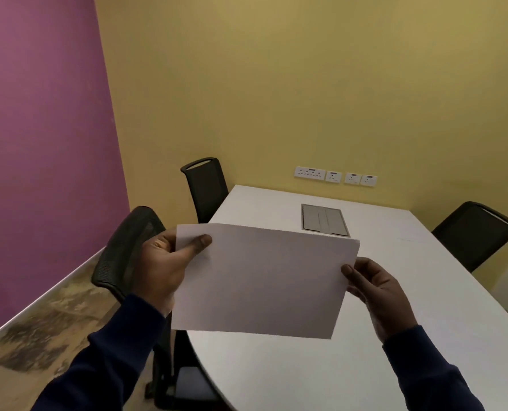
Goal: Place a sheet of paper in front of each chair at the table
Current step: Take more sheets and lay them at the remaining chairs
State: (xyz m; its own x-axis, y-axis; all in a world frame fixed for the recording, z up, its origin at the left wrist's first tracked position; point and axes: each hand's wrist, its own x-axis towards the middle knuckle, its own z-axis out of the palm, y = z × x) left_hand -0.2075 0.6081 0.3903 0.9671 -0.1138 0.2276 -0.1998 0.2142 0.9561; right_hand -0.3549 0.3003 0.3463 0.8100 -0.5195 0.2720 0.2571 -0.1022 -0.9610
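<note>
I hold white paper [261, 280] level above the near left part of the white table [410, 292]. My left hand [163, 268] grips its left edge with the thumb on top. At its right edge, my right hand [377, 295] pinches it. I cannot tell whether it is one sheet or a stack. Black mesh chairs stand around the table: one near left [128, 250] behind my left hand, one far left [206, 188], one on the right side [475, 232]. No paper lies on the visible tabletop.
A grey cable hatch [324, 219] is set into the table's far middle. Wall sockets [335, 175] line the yellow wall behind the table. A purple wall stands at the left, with patterned carpet [39, 336] along it.
</note>
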